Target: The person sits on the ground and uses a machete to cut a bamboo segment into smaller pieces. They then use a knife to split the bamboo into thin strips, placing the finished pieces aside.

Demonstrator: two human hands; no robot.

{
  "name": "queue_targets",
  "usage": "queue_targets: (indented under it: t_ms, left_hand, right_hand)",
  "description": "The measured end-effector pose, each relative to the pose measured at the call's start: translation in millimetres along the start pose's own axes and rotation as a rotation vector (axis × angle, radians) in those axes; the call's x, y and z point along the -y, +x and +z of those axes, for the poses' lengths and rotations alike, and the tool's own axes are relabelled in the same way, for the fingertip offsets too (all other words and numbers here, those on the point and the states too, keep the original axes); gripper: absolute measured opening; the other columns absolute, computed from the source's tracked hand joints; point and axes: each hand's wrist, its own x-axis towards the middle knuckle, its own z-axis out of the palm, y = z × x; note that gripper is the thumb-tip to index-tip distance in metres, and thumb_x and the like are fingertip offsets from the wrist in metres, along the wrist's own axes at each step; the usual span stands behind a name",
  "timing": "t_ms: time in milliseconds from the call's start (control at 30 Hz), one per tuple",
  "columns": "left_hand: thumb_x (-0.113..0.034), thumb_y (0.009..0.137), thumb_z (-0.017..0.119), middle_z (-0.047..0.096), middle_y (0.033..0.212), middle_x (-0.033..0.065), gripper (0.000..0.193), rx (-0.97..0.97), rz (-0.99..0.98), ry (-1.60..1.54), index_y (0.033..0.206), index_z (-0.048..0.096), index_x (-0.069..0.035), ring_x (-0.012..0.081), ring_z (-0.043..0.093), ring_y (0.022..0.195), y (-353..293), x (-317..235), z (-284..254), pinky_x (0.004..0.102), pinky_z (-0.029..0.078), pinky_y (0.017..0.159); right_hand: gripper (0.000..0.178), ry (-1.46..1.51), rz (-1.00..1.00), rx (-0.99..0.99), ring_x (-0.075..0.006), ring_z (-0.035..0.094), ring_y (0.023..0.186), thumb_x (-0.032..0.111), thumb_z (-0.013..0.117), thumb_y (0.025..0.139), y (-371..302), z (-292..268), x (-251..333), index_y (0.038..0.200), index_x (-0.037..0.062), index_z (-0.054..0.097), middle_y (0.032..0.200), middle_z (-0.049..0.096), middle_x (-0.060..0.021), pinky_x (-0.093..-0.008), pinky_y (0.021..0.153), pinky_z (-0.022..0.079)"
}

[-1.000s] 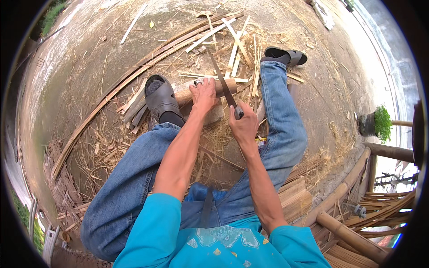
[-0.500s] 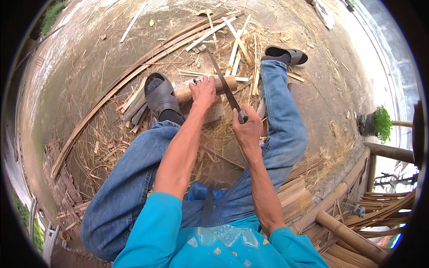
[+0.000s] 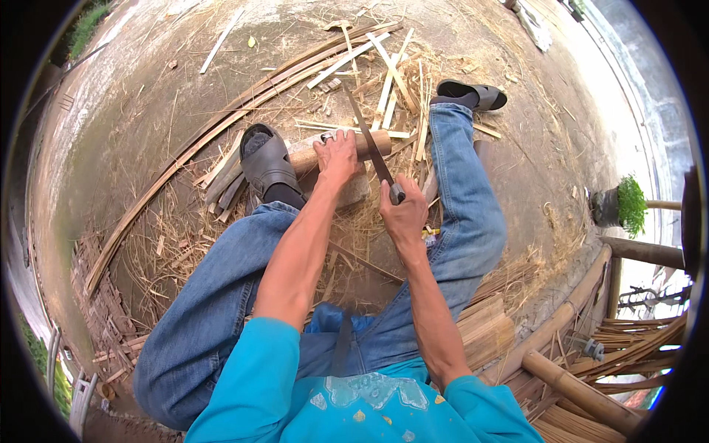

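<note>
Nearest in my view, the blue shirt and denim trousers fill the space below both grips. My right grip is clamped on the handle of a saw; most of that handle is hidden inside the fist, and I can't make out any teeth. From this grip the blade slants up and left across a brown pole; whether it bites in, I can't tell. My left grip is clasped over the pole, left of the blade, its underside hidden from me. Farther left of it, a sandal hides how far the pole runs. Just below my right grip, a small packet is partly covered. Beyond both grips, pale strips overlap in a tangle, hard to count.
</note>
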Motion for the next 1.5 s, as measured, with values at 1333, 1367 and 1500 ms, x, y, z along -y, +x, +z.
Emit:
queue_targets:
  t_ms: [1333,1367,1500]
  left_hand:
    - [-0.042,0.067,0.093,0.056,0.124,0.0138,0.082,0.168,-0.029,0.044,0.127,0.049,-0.009,0.0408,0.063,0.112,7,-8,-14,0.0599,0.038,0.085]
    - [-0.043,0.067,0.093,0.056,0.124,0.0138,0.082,0.138,-0.029,0.052,0.128,0.049,-0.009,0.0407,0.063,0.111,6,-5,-12,0.0601,0.038,0.085]
    - [-0.035,0.068,0.092,0.057,0.124,0.0136,0.078,0.038,-0.009,0.042,0.129,0.05,-0.009,0.0375,0.065,0.109,-2,-5,-1,0.0637,0.038,0.089]
  right_hand:
    - [0.015,-0.041,0.1,0.106,-0.0348,0.061,0.069,0.017,0.072,0.09,-96,-78,9,0.092,0.0061,0.062,0.079,0.055,-0.0126,-0.0452,0.061,0.047]
    - [0.015,-0.033,0.105,0.111,-0.0346,0.061,0.068,0.016,0.073,0.09,-99,-81,9,0.091,0.0063,0.062,0.079,0.055,-0.0122,-0.0448,0.061,0.047]
    - [0.019,-0.05,0.056,0.023,-0.0396,0.063,0.077,0.017,0.073,0.091,-16,-1,1,0.097,0.001,0.065,0.082,0.062,-0.0204,-0.0475,0.067,0.048]
